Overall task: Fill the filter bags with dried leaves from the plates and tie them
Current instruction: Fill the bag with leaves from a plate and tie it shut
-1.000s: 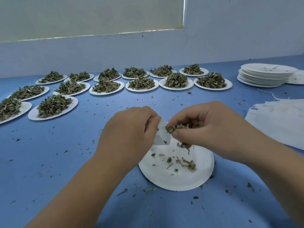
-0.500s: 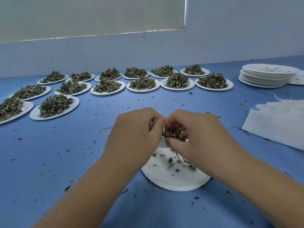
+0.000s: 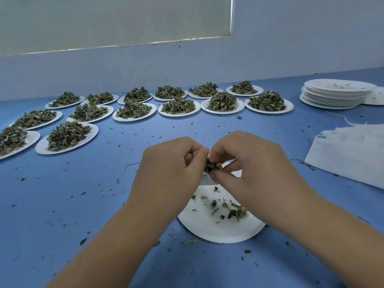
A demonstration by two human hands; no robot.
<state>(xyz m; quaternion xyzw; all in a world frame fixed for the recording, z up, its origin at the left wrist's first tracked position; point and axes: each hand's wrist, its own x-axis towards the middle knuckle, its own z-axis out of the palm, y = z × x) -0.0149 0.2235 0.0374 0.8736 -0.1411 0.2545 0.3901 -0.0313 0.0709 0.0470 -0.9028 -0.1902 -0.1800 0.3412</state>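
My left hand (image 3: 172,167) grips a small white filter bag (image 3: 206,180), most of it hidden behind the fingers. My right hand (image 3: 247,163) pinches a clump of dried leaves (image 3: 211,166) right at the bag's mouth, the two hands touching. Below them lies a white paper plate (image 3: 220,229) with only a few leaf scraps (image 3: 234,210) left on it.
Several white plates heaped with dried leaves (image 3: 68,135) stand in rows across the back and left of the blue table (image 3: 83,204). A stack of used plates (image 3: 336,94) sits at the far right. A pile of white filter bags (image 3: 351,154) lies at the right. Leaf crumbs are scattered about.
My right hand has moved left with the leaf clump, up against my left hand and the bag's mouth. The bag is now mostly covered by the hands.
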